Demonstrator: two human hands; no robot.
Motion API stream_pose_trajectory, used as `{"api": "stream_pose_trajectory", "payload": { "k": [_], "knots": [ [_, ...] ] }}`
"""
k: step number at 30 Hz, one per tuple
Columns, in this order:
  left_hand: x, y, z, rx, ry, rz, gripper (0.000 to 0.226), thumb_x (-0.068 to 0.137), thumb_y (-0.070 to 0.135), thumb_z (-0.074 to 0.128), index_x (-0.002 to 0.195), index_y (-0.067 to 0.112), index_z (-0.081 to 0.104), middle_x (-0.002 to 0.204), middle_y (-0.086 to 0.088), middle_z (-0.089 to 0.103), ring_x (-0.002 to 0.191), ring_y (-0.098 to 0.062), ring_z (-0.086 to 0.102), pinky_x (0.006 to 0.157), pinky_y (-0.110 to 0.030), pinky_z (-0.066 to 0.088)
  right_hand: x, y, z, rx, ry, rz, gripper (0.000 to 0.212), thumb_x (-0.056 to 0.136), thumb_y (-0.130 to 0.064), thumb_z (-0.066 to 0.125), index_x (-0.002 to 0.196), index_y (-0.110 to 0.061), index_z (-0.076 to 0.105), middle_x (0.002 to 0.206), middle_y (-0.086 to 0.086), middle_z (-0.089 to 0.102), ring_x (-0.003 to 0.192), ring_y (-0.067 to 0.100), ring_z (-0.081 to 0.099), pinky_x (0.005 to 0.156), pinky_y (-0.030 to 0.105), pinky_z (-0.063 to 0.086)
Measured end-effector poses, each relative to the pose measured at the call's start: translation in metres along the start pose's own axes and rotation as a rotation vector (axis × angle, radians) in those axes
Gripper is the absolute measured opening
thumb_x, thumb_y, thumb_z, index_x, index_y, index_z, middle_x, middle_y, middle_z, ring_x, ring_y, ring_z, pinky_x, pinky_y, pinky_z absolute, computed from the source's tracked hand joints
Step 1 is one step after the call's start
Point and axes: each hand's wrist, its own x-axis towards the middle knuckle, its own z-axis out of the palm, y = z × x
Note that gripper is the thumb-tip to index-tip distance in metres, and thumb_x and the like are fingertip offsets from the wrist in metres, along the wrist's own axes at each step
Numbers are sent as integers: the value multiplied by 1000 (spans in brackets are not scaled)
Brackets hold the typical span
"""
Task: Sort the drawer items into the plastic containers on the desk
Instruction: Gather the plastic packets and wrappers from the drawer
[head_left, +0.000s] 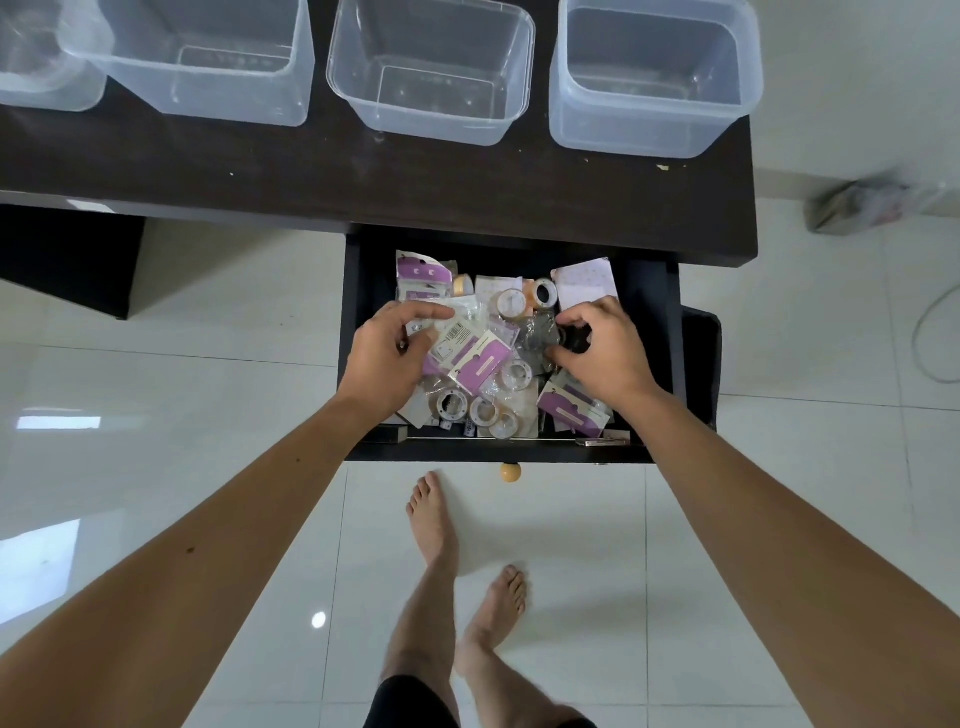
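Where packets (480, 358) fill drawer (353, 332): print illegible.

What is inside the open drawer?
The drawer holds purple-carded packets, clear tape rolls and a white notepad. The left hand and right hand cover more items; the bottom is hidden.

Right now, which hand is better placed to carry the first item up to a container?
Right hand: its fingers already curl round a dark bagged item. Left hand only rests on the purple packets.
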Motion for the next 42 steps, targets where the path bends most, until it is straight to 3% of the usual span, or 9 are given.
{"api": "stream_pose_trajectory", "payload": {
  "k": [6,10,15,18,22,26,29,34,42],
  "knots": [
    [-2,0,3,68,31,10,26,109,12,53,124,27,69,133,-5,61,112,-22,64,56,-6,50,-3,-5,-2,85,43,5,4,90,-21,80,91,-21,76,102,-6,64,91,11,61,84,28,51],
    [-3,-1,2,102,50,47,27,109,11,52,126,22,70,138,-2,57,129,-24,59,65,-7,54,-10,-13,-18,283,115,36,6,95,-18,72,92,-20,67,91,-8,77,89,7,72,82,28,60],
    [-3,3,8,153,75,127,28,109,13,52,132,16,68,133,-3,56,120,-15,60,69,-3,51,-20,-23,-53,438,179,-47,9,103,-14,61,105,-22,64,95,0,75,91,17,74,82,31,61],
    [-1,11,16,165,57,168,30,110,17,52,135,17,67,127,1,57,99,-4,62,73,-3,48,-27,-30,-71,578,91,-50,11,108,-11,56,110,-18,64,90,6,72,76,27,76,65,37,62],
    [-4,29,27,140,14,199,38,111,36,46,138,18,66,122,3,59,106,2,59,85,-4,45,-30,-37,-72,591,-18,-71,13,107,-12,60,106,-22,67,90,3,72,60,24,70,50,29,50],
    [-9,44,33,4,-95,149,48,95,51,64,132,21,70,128,3,57,82,8,62,73,-10,53,-27,-43,-60,434,-38,-127,8,103,-16,67,109,-21,71,91,-5,77,57,16,67,63,26,56],
    [-9,43,33,80,-129,137,45,85,34,86,126,32,68,127,14,58,85,5,61,83,-19,59,-26,-48,-52,420,-34,-118,12,99,-22,74,110,-19,70,93,-8,78,60,13,72,68,23,59],
    [-7,28,22,94,-37,110,41,91,16,81,121,37,64,129,17,58,109,1,60,103,-28,53,-24,-24,-49,294,-70,-75,11,97,-22,76,108,-24,74,102,-7,75,80,6,72,71,11,53],
    [-2,6,0,49,15,101,65,95,2,73,132,52,56,138,6,59,122,-25,65,91,-50,63,-27,1,-36,-124,-400,-149,68,75,-33,95,137,-29,67,130,-10,57,114,10,56,96,29,47]
  ]
}}
